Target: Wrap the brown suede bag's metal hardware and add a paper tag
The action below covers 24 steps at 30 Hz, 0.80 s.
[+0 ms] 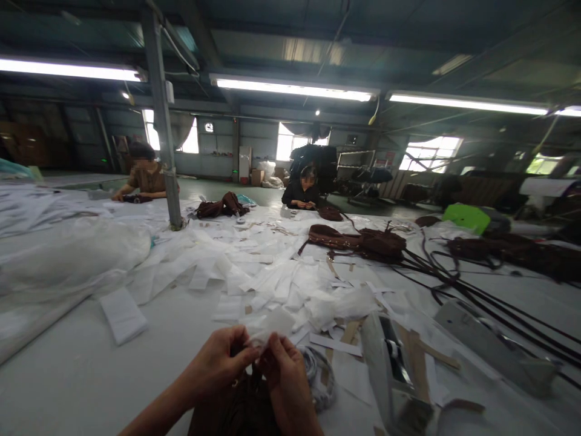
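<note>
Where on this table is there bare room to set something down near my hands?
Bare table lies front left, between the folded white sheet and your left hand, which pinches a white piece. Ahead, paper scraps crowd it; to the right, metal holders and black straps.

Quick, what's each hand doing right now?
Left hand: closed, pinching white sheet.
Right hand: closed, pinching the same sheet.

white paper piece | we see it thin, crumpled, translucent, lifted at lower centre of frame | brown fabric piece | dark, pleated, bottom centre, just below it
</note>
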Tool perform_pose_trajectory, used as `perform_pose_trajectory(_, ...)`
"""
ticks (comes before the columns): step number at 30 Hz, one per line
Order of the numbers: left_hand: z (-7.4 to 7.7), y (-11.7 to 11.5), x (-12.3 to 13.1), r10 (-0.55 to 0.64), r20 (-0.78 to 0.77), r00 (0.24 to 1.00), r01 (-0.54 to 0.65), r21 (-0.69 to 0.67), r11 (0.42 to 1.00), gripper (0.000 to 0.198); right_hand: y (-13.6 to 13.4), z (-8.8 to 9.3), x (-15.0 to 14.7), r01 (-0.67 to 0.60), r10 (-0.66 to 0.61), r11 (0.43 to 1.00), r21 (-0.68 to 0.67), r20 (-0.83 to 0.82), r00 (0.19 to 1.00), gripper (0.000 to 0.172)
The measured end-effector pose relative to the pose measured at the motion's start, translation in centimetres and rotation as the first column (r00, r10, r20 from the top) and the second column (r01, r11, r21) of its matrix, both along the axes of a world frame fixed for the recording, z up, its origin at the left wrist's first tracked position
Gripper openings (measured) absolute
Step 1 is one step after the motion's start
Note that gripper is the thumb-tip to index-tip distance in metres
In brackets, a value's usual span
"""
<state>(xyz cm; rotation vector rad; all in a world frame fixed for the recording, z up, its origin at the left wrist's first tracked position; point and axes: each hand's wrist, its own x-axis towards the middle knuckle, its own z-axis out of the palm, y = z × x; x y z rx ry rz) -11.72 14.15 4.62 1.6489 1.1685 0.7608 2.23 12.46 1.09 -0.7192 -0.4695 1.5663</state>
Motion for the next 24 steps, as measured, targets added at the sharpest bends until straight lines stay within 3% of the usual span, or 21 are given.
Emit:
perform_pose_trajectory(4,0.2,0.1,0.0,-0.058,0.074,0.996,0.057,0.023,0.998,0.032,0.8,0.1,0.0,0.009,-0.008,0.999,-0.044,0.018,1.000,0.032)
perform_pose_trajectory(9,-0.2,0.3,-0.6,-0.130,0.210,0.969,0.139,-0.028,0.990,0.027,1.3,0.3,0.6,-0.028,0.028,1.000,0.003,0.091,0.995,0.035)
perform_pose_trajectory(15,-0.9,0.5,-1.1,-0.170,0.355,0.919,0.225,-0.119,0.967,0.032,1.4,0.9,0.8,-0.028,0.028,0.998,0.057,-0.005,1.000,0.028)
perform_pose_trajectory(19,-0.8,0.8,-1.2,-0.150,0.333,0.931,0.217,-0.173,0.961,0.027,1.5,0.7,0.7,-0.037,0.028,0.996,0.087,0.108,0.994,0.030)
perform_pose_trajectory(24,-0.9,0.9,-1.3,-0.093,0.307,0.947,0.154,-0.182,0.971,0.039,1.5,0.1,0.5,0.003,-0.032,0.995,0.101,0.288,0.957,0.032)
